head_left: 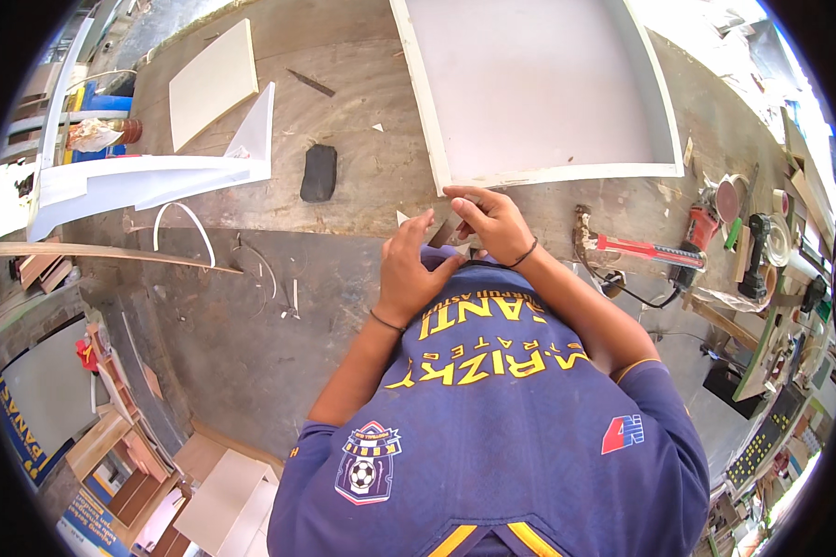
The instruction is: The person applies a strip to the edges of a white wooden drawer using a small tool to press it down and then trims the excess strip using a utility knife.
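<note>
Both hands are close together at the workbench's near edge, in front of my torso. My left hand is curled, thumb towards the right hand; what it holds is hidden. My right hand is bent with thumb and index finger near each other, beside the near left corner of a white-framed panel. A thin grey-brown piece and small pale scraps show between the hands; I cannot tell how they are gripped. A black block lies on the bench to the left.
A cream board, a dark flat strip and white angled sheets lie on the left. To the right are a hammer with a red handle, a red angle grinder and a cordless drill. Boards stand lower left.
</note>
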